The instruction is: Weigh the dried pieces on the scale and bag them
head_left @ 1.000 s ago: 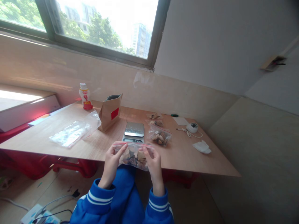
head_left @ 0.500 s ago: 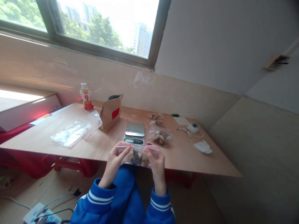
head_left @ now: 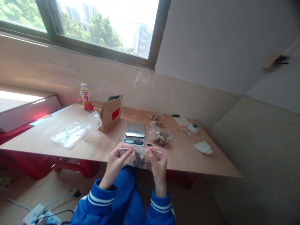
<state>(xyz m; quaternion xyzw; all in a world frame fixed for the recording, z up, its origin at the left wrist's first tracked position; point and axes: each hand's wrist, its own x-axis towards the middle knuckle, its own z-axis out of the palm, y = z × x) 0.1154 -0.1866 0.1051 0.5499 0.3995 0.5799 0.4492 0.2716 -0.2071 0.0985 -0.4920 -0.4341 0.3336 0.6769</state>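
A clear zip bag (head_left: 137, 160) with brown and dark dried pieces in it hangs at the table's front edge. My left hand (head_left: 118, 159) pinches the left part of its red-striped top, thumb on the near side. My right hand (head_left: 157, 161) grips the right part of the same strip in a like pinch. Just beyond the bag lies a digital kitchen scale (head_left: 134, 132), its steel plate bare. To the right of the scale rests a larger filled zip bag (head_left: 161, 137), with two smaller filled bags (head_left: 156, 120) behind it.
A brown paper pouch (head_left: 111, 114) stands open-topped left of the scale, near flat clear bags (head_left: 72, 132) and a drink bottle (head_left: 86, 97). At right are a white round device (head_left: 194, 127) with a cable and a crumpled tissue (head_left: 203, 147). A power strip (head_left: 42, 215) lies on the floor.
Both hands and the held zip bag have come down very slightly, baring a little more of the scale's front. Both pinches stay on the bag's top; the other things lie unchanged.
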